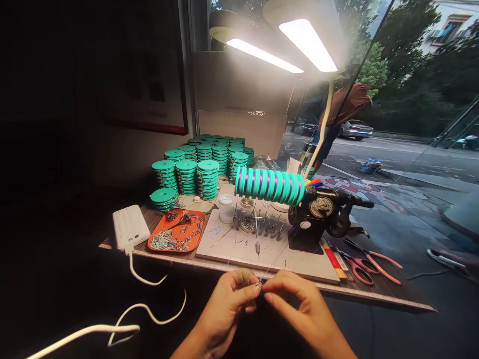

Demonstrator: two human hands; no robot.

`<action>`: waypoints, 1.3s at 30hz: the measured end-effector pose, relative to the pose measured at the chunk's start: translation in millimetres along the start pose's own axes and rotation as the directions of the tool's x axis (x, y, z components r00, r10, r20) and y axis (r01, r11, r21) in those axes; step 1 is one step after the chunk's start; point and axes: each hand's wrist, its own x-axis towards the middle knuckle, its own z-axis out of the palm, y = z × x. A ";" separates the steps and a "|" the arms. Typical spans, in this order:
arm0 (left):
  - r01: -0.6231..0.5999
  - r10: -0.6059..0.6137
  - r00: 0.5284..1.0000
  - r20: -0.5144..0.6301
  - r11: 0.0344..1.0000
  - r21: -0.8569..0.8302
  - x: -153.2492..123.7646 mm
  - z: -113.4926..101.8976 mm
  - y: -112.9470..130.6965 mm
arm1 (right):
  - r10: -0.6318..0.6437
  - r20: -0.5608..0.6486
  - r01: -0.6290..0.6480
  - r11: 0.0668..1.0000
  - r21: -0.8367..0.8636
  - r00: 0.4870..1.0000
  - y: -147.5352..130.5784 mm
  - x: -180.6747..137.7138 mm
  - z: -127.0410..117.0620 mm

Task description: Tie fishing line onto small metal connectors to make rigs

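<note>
My left hand and my right hand meet in front of the table's near edge, fingertips pinched together on a tiny piece at a thin fishing line that runs up toward the white work board. The piece between the fingers is too small to name. On the board lie several small metal parts and a thin upright rod. Behind it a row of green line spools sits on the spindle of a black winding machine.
Stacks of green spools stand at the back left. An orange tray of small tubes and a white power bank with a cable lie at the left. Red scissors and pliers lie at the right. Two lamps glow overhead.
</note>
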 end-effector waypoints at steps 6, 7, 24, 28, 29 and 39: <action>-0.014 0.014 1.000 0.007 1.000 0.010 -0.9 1.9 0.0 | 0.078 0.027 -0.082 0.983 0.162 0.997 4.4 -3.9 15.3; -0.016 0.016 1.000 0.001 1.000 0.023 -1.4 1.9 0.1 | 0.084 0.006 -0.084 0.987 0.134 0.996 3.4 -2.3 14.1; -0.047 0.047 0.999 -0.002 0.996 0.076 -3.2 1.8 3.5 | 0.254 0.065 -0.262 0.925 0.275 0.965 3.6 0.9 13.8; -0.070 0.072 0.997 -0.015 0.993 0.100 -3.1 1.1 4.5 | 0.120 0.031 -0.122 0.990 0.064 0.992 -2.3 5.1 2.6; -0.080 0.083 0.996 -0.023 0.990 0.117 -2.6 0.5 4.9 | 0.019 -0.035 -0.020 0.999 -0.049 0.999 -3.6 7.5 -1.3; -0.073 0.064 0.997 0.038 0.938 0.340 14.6 -4.1 10.1 | -0.571 -0.111 0.417 0.706 -0.572 0.814 -4.2 31.8 -15.6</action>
